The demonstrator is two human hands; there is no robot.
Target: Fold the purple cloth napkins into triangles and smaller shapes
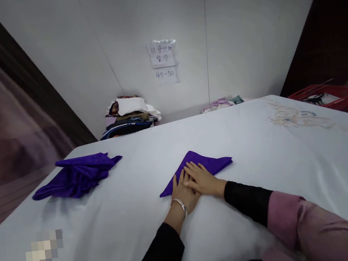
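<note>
Your left hand and right hand lie flat, fingers extended, on the purple triangular folded cloth, apparently soft and light, best gripped at its pointed corners.

We've got one head-worn view: it looks forward and down from 6 o'clock, near above the white tablecloth, facing the pale panelled wall at 12.

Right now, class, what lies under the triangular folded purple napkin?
White tablecloth shows along the visible edges of the folded purple napkin; whatever lies directly beneath is covered and cannot be seen.
</note>
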